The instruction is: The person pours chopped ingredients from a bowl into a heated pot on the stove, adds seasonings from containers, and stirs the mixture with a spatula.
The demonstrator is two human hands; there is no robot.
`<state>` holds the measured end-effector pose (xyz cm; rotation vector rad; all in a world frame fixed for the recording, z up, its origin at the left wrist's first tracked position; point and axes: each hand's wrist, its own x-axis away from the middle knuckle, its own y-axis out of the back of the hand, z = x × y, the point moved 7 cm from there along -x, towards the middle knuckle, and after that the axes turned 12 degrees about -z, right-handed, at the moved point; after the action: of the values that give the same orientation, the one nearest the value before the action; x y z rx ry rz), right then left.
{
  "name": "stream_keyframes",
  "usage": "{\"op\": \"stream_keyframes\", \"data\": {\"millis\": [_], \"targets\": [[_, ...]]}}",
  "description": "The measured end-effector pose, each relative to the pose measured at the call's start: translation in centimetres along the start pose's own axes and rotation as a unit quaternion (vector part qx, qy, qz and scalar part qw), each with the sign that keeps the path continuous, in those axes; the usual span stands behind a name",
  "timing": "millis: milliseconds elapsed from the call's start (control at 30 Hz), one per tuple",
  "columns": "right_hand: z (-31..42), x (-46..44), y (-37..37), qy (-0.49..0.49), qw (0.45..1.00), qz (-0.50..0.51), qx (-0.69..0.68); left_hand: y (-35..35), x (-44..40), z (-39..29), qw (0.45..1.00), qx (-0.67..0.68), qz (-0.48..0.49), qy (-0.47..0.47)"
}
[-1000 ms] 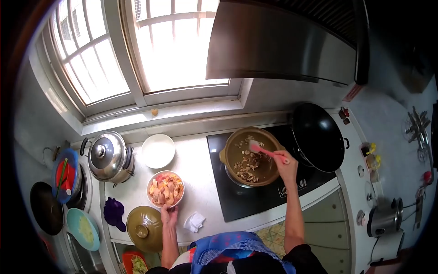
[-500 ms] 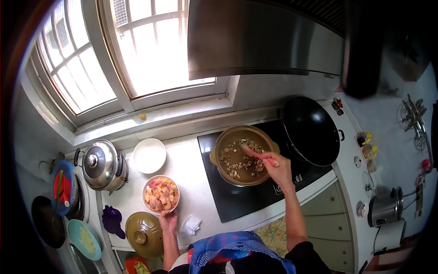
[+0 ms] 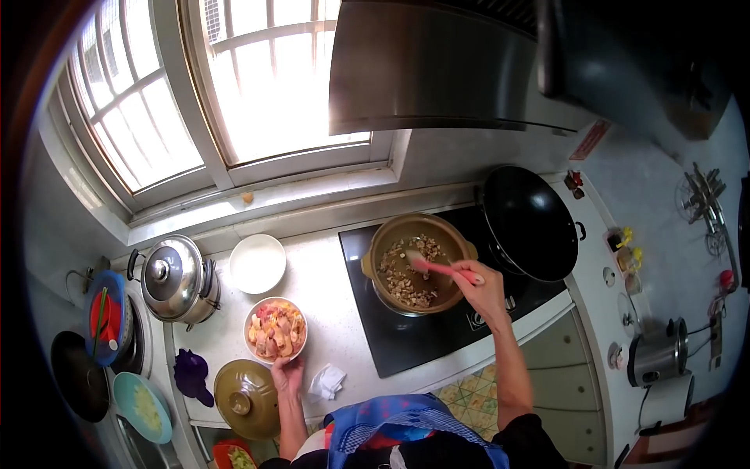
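Observation:
My right hand [image 3: 482,291] is closed round the handle of a pink spatula [image 3: 439,267]. Its pale head dips into a brown clay pot [image 3: 453,248] on the black cooktop. Chopped brown bits [image 3: 410,295] lie scattered over the pot's bottom, mostly along the near side and the far side. Down at the left, my left hand [image 3: 288,377] grips the near edge of a white bowl [image 3: 254,351]. Pieces of raw meat [image 3: 275,328] fill this bowl, which is at the counter.
Right of the pot stands a large black wok [image 3: 531,223]. A white bowl [image 3: 258,264], a lidded steel pot [image 3: 170,277], a brown lid [image 3: 246,402], a purple cloth-like item [image 3: 192,377] and a crumpled white tissue [image 3: 326,381] lie on the left. The range hood [image 3: 430,70] hangs above.
The spatula head has shifted slightly left and nearer to me, and my right hand moved a little right. The bits have been pushed about, more now lying at the near side. My left hand stays at the bowl.

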<state>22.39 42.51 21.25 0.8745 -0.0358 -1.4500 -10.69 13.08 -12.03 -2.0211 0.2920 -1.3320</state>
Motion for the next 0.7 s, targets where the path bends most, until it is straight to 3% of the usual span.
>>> {"op": "stream_keyframes", "data": {"millis": [67,133,200,333,533,633,700], "targets": [[-0.2,-1.0,-1.8,-0.014,1.0,0.006,-0.001,-1.0,0.7,-0.3,1.0,-0.004,0.01,-0.004],[-1.2,-1.5,-4.0,0.063,0.996,-0.006,-0.058,-1.6,1.0,-0.6,1.0,0.002,0.011,0.009],[-2.0,-0.5,-5.8,0.059,0.989,0.082,-0.107,-2.0,0.9,-0.9,0.999,0.002,0.037,0.007],[1.5,2.3,-2.6,0.077,0.971,0.22,-0.054,-1.8,1.8,-1.0,0.999,0.025,0.043,0.021],[3.1,3.1,5.4,0.05,0.977,0.208,0.006,0.2,1.8,-0.5,0.997,0.022,0.058,0.036],[3.2,3.4,3.8,0.028,0.965,0.26,-0.015,0.0,1.5,-0.2,0.998,-0.006,0.059,0.031],[2.0,3.7,1.2,0.025,0.972,0.231,-0.042,-0.5,1.0,0.5,0.998,0.002,0.058,0.032]]}}
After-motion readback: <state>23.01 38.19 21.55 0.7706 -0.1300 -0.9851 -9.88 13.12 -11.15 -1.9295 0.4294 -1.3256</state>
